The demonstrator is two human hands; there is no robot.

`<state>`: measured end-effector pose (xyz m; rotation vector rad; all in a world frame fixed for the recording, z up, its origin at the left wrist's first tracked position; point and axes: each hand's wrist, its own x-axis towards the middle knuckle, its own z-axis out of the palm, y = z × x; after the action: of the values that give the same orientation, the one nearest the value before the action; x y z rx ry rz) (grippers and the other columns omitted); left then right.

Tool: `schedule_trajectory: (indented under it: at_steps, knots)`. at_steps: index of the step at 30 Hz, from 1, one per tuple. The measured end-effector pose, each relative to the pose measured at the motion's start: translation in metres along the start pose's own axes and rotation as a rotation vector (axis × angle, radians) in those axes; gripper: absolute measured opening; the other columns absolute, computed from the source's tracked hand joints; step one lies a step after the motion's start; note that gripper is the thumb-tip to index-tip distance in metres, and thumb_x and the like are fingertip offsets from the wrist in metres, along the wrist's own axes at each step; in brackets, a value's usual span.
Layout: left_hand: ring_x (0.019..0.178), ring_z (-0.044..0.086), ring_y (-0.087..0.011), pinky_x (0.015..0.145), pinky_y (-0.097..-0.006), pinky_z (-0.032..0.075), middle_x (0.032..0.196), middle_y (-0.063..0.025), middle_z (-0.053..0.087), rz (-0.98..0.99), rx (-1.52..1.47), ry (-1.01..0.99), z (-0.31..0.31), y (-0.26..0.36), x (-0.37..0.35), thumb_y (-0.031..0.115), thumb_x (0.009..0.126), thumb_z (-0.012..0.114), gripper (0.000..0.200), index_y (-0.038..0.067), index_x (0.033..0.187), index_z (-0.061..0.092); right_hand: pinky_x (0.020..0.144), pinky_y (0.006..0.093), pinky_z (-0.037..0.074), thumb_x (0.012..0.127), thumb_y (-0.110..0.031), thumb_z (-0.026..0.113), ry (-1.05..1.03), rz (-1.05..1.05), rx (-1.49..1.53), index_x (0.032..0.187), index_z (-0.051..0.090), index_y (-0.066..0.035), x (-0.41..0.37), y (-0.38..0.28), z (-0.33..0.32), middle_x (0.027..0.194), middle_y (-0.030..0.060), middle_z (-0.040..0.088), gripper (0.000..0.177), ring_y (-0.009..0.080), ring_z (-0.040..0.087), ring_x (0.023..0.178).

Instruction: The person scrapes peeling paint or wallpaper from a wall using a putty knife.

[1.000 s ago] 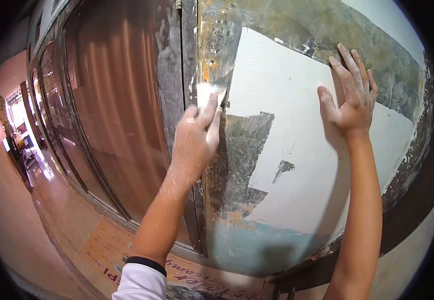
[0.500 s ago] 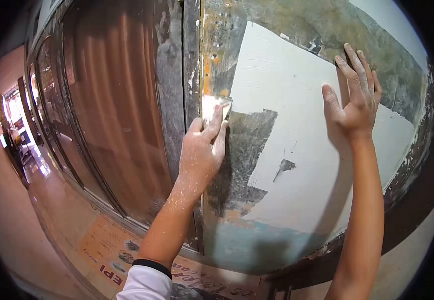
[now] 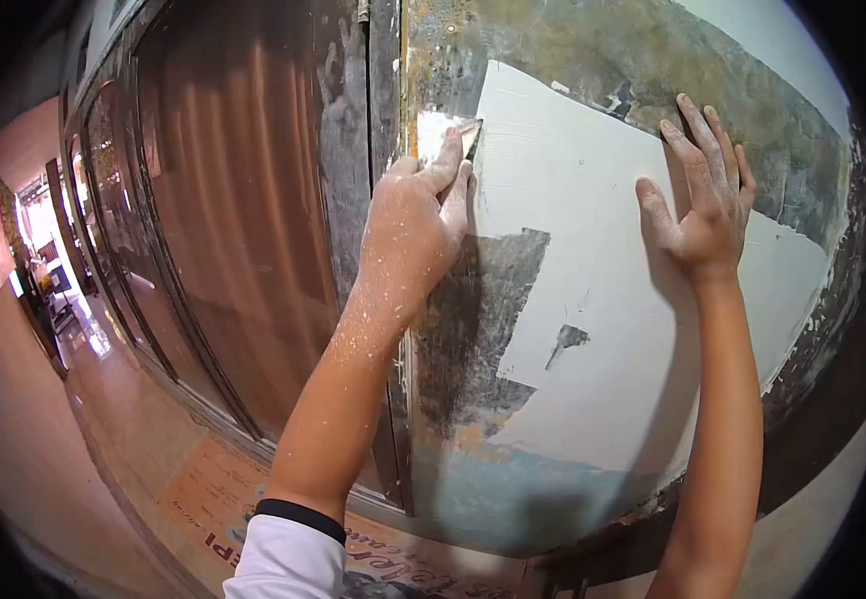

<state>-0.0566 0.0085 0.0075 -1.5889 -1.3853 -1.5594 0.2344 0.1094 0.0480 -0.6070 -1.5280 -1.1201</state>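
Observation:
My left hand (image 3: 415, 222), dusted with white powder, is closed on a putty knife (image 3: 437, 130). Its bright flat blade lies against the wall's left margin, beside the upper left edge of a white filler patch (image 3: 553, 150); the handle is hidden in my fingers. Fingers spread, my right hand (image 3: 705, 205) rests flat on the wall at the patch's upper right, fingertips reaching onto the bare grey-green surface (image 3: 773, 110). A dark bare area (image 3: 503, 275) shows below the blade, and a small dark spot (image 3: 573, 335) interrupts the white lower down.
Left of the wall stands a dark wooden frame (image 3: 348, 170) with glass panes and a brown curtain (image 3: 243, 200) behind. Printed cardboard (image 3: 203, 489) lies on the floor below. A passage (image 3: 93, 344) runs off to the far left. Pale blue-green paint (image 3: 493, 499) covers the lower wall.
My left hand has slid up the wall and slightly right with the putty knife, whose blade is now higher beside the white patch. My right hand stays in place on the wall.

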Motion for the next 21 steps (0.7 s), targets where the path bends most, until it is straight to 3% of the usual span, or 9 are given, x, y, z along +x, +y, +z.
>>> schedule_trajectory:
  at_steps: [6, 9, 12, 14, 16, 18, 19, 21]
  knots:
    - [0.075, 0.063, -0.0347, 0.073, -0.0433, 0.049, 0.08, -0.0215, 0.062, 0.009, 0.081, -0.029, -0.004, 0.01, 0.027, 0.024, 0.102, 0.066, 0.039, 0.011, 0.139, 0.067, 0.127, 0.0509, 0.022, 0.084, -0.04, 0.073, 0.001, 0.009, -0.003, 0.138, 0.063, -0.03, -0.001, -0.001, -0.001, 0.161, -0.0072, 0.049, 0.055, 0.0202, 0.04, 0.152]
    - [0.083, 0.068, -0.0403, 0.078, -0.0449, 0.051, 0.088, -0.0263, 0.067, 0.028, 0.093, -0.021, -0.006, 0.016, 0.042, 0.026, 0.102, 0.066, 0.039, 0.011, 0.139, 0.067, 0.127, 0.0517, 0.019, 0.09, -0.042, 0.072, -0.032, 0.011, 0.012, 0.14, 0.062, -0.028, -0.002, -0.002, -0.003, 0.162, -0.0041, 0.049, 0.053, 0.0238, 0.037, 0.154]
    - [0.088, 0.07, -0.0435, 0.082, -0.047, 0.053, 0.093, -0.0301, 0.07, -0.029, 0.053, -0.078, -0.011, 0.026, 0.055, 0.028, 0.102, 0.066, 0.039, 0.012, 0.138, 0.067, 0.127, 0.0503, 0.022, 0.084, -0.04, 0.073, -0.015, 0.02, 0.009, 0.137, 0.063, -0.03, -0.001, -0.003, -0.002, 0.16, -0.008, 0.05, 0.055, 0.0193, 0.04, 0.152]
    - [0.089, 0.071, -0.0447, 0.082, -0.048, 0.053, 0.096, -0.0322, 0.07, 0.041, 0.032, -0.019, -0.009, 0.025, 0.06, 0.029, 0.102, 0.066, 0.039, 0.013, 0.138, 0.068, 0.127, 0.0507, 0.022, 0.084, -0.039, 0.073, -0.002, 0.015, 0.004, 0.137, 0.063, -0.03, -0.001, -0.002, -0.002, 0.16, -0.0083, 0.049, 0.054, 0.0191, 0.039, 0.152]
    - [0.082, 0.07, -0.0431, 0.082, -0.0477, 0.053, 0.09, -0.0298, 0.069, 0.089, 0.027, 0.018, -0.003, 0.014, 0.057, 0.028, 0.103, 0.065, 0.039, 0.013, 0.139, 0.067, 0.127, 0.0508, 0.022, 0.084, -0.039, 0.073, -0.004, 0.013, 0.005, 0.137, 0.063, -0.03, 0.0, -0.002, -0.003, 0.161, -0.0083, 0.049, 0.054, 0.0192, 0.039, 0.152]
    - [0.078, 0.067, -0.0386, 0.077, -0.0458, 0.052, 0.084, -0.0259, 0.065, 0.037, -0.022, -0.001, -0.001, 0.01, 0.045, 0.026, 0.103, 0.065, 0.039, 0.012, 0.14, 0.066, 0.127, 0.051, 0.022, 0.084, -0.039, 0.073, -0.009, 0.013, 0.001, 0.137, 0.063, -0.03, 0.0, -0.001, -0.003, 0.161, -0.0084, 0.049, 0.054, 0.0192, 0.04, 0.152]
    - [0.071, 0.062, -0.0323, 0.069, -0.0431, 0.049, 0.077, -0.0205, 0.058, 0.112, 0.104, 0.02, -0.004, 0.011, 0.035, 0.022, 0.103, 0.065, 0.039, 0.01, 0.14, 0.066, 0.127, 0.0508, 0.022, 0.084, -0.04, 0.073, -0.011, 0.013, 0.0, 0.137, 0.063, -0.03, -0.001, -0.001, -0.002, 0.161, -0.0084, 0.049, 0.054, 0.0193, 0.04, 0.152]
    - [0.069, 0.059, -0.03, 0.067, -0.0415, 0.047, 0.076, -0.0188, 0.056, 0.111, 0.094, 0.018, -0.004, -0.001, 0.008, 0.02, 0.102, 0.066, 0.039, 0.008, 0.139, 0.067, 0.127, 0.0507, 0.022, 0.084, -0.04, 0.074, -0.014, 0.014, -0.007, 0.136, 0.063, -0.03, -0.001, 0.001, -0.002, 0.161, -0.0084, 0.049, 0.054, 0.0194, 0.04, 0.152]
